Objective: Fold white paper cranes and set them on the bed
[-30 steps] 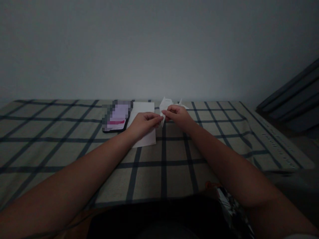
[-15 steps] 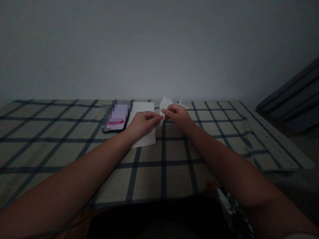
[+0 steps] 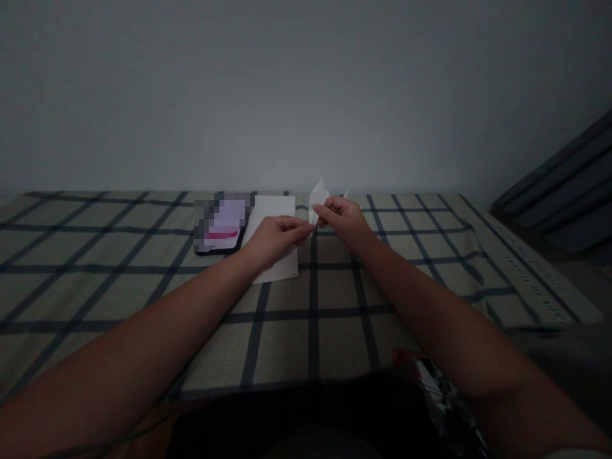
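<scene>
Between my two hands is a small piece of folded white paper (image 3: 318,194), pointed at its top. My left hand (image 3: 282,236) pinches its lower end between thumb and fingers. On the other side, my right hand (image 3: 342,217) grips the paper with thumb and forefinger and hides part of it. Beneath my left hand lies a flat white sheet (image 3: 277,271), partly covered by the hand. Behind my right hand a thin white tip (image 3: 347,191) pokes up; whether it belongs to the same paper I cannot tell.
A smartphone (image 3: 222,223) with its screen lit and blurred lies left of the white sheet. The checked tablecloth (image 3: 287,344) spreads over the table up to a plain wall (image 3: 306,95). A dark striped fabric (image 3: 568,185) slopes at the far right.
The folded paper has risen slightly and tilted, its point now higher. My right hand has moved up a little with it; my left hand has shifted only slightly.
</scene>
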`<state>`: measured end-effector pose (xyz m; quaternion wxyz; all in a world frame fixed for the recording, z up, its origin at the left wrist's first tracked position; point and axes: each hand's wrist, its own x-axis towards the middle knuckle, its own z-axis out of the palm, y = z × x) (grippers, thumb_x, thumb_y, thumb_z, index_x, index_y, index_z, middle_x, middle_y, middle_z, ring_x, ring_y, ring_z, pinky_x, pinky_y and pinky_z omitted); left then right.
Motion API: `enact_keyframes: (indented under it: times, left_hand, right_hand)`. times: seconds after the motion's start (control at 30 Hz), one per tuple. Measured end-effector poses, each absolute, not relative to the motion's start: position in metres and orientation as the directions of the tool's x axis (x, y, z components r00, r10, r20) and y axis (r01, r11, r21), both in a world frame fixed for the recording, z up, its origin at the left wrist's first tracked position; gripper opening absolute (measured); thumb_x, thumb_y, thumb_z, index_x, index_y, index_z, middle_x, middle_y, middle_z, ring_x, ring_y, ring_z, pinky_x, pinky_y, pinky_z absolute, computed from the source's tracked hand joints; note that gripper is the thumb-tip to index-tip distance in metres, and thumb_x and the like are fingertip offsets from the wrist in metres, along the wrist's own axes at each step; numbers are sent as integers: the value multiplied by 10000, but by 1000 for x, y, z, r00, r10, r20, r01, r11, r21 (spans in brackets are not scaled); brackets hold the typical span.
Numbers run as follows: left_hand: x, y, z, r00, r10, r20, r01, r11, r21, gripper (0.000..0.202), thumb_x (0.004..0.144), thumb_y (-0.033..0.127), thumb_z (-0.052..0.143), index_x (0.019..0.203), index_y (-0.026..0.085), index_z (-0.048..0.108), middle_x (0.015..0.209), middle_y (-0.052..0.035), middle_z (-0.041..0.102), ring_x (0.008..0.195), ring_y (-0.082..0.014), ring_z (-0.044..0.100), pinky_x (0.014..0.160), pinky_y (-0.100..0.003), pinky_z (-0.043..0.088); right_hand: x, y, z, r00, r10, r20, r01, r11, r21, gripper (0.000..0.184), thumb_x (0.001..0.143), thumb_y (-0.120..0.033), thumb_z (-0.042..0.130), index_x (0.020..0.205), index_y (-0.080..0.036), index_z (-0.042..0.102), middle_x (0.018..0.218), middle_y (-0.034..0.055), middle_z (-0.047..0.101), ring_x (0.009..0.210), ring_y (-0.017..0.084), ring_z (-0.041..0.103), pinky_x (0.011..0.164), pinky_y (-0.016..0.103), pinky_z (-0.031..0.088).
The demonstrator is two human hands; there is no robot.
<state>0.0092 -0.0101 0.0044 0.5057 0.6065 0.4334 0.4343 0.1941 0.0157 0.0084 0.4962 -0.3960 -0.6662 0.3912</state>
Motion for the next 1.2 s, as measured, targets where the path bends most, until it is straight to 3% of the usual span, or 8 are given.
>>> enact_keyframes:
  times: [0.4,0.57,0.97,1.2]
  left_hand:
    - [8,-10,7,307,949,71,184,-132,974,324,775,497,757,727,178,734,605,-2,577,493,-88,386,468,-243,237]
    - [9,-8,5,305,949,86,182,-147,972,317,776,495,743,728,182,722,627,-11,591,544,-110,448,494,-243,296]
    - [8,-10,7,287,944,164,243,-238,940,339,815,475,702,647,183,660,606,1,585,545,-108,448,515,-241,320]
    - [7,-6,-1,293,944,149,194,-212,958,360,780,519,745,798,160,774,668,-31,653,611,-139,531,571,-264,376]
  right_hand:
    - [194,15,7,-187,915,356,170,387,-906,364,844,-531,675,719,-210,558,652,-11,615,640,123,559,649,283,449]
    - [194,16,7,-192,915,354,202,390,-898,351,856,-513,657,712,-208,560,660,-9,615,656,121,561,659,279,455]
    - [191,18,3,-165,926,340,130,362,-923,340,822,-507,696,728,-213,554,640,-25,609,623,114,567,633,274,445]
    - [192,19,4,-120,926,358,78,369,-926,374,812,-534,712,714,-207,560,624,-20,602,614,119,575,619,271,450]
